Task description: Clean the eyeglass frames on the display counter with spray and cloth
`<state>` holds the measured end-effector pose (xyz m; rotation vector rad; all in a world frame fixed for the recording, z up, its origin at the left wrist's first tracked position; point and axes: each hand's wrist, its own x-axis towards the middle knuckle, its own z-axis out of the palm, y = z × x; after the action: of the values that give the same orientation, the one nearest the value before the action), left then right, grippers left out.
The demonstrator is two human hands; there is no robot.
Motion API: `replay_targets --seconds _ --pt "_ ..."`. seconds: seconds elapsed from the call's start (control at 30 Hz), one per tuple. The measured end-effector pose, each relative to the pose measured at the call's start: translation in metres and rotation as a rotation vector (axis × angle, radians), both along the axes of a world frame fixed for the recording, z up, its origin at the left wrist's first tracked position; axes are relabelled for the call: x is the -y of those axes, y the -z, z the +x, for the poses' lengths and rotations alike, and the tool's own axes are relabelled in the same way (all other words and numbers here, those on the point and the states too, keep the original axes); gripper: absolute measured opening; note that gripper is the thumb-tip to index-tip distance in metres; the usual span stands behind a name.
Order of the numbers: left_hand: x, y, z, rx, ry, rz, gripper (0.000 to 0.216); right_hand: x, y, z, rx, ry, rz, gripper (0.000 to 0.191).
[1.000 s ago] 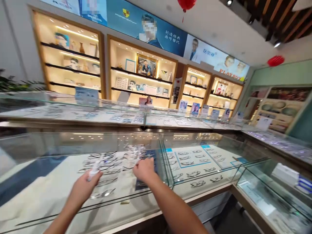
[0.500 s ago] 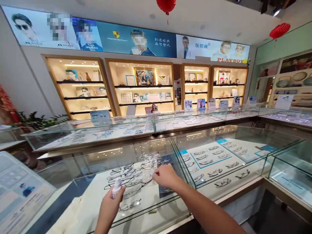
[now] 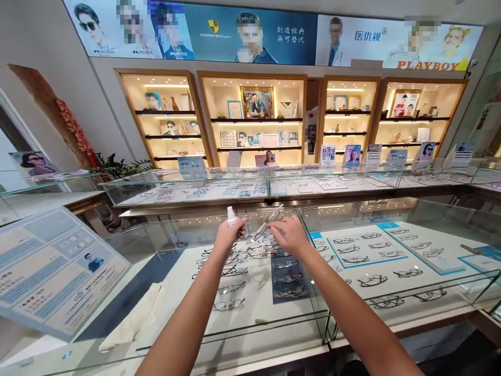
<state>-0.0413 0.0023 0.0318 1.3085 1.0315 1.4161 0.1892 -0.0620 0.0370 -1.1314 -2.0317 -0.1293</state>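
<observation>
My left hand [image 3: 227,236] is closed around a small white bottle [image 3: 230,215], whose narrow top points up above the fingers. To its right, my right hand [image 3: 290,234] pinches a pair of thin-framed eyeglasses [image 3: 268,221], tilted and raised over the far part of the glass display case [image 3: 326,334]. The two hands are a short way apart, with the eyeglasses between them. Below them, rows of eyeglasses [image 3: 229,304] lie on the white base of the case, and more lie on a dark blue strip [image 3: 278,295].
A cream cloth [image 3: 131,318] lies at the left, near a tilted printed sign [image 3: 58,271]. More eyeglasses [image 3: 371,281] fill the case section on the right. Beyond stands another glass counter [image 3: 270,180], with lit shelves [image 3: 256,121] behind it.
Both hands have moved farther out and up. My right hand, earlier low over the rows, now holds eyeglasses up beside the bottle. The view has swung left, bringing more of the sign into sight.
</observation>
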Motion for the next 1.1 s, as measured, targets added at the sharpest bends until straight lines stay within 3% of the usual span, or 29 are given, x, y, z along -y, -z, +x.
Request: replay_targets --seconds 0.1,0.27,0.4,0.6,0.77,0.93,1.1 --pt "-0.012 0.017 0.012 0.039 0.052 -0.027 0.047 -0.011 0.014 0.0 0.003 -0.033 0.001 0.034" --pt "-0.003 0.042 0.017 -0.065 0.207 -0.114 0.051 -0.013 0.03 0.0 0.037 -0.058 -0.013 0.035" --pt "0.001 0.039 0.015 -0.112 0.309 -0.155 0.051 -0.017 0.033 0.003 0.094 -0.052 -0.017 0.035" --pt "0.007 0.03 0.019 -0.13 0.339 -0.166 0.054 -0.017 0.033 0.003 0.215 -0.023 0.002 0.037" --pt "0.006 0.033 0.021 -0.124 0.343 -0.192 0.057 -0.015 0.034 0.001 0.203 -0.057 -0.039 0.034" --pt "0.001 0.038 0.018 -0.029 0.292 -0.169 0.056 -0.017 0.041 -0.004 -0.186 -0.124 -0.145 0.026" --pt "-0.002 0.045 0.019 0.024 0.304 -0.183 0.055 -0.033 0.06 -0.013 -0.782 -0.242 -0.551 0.029"
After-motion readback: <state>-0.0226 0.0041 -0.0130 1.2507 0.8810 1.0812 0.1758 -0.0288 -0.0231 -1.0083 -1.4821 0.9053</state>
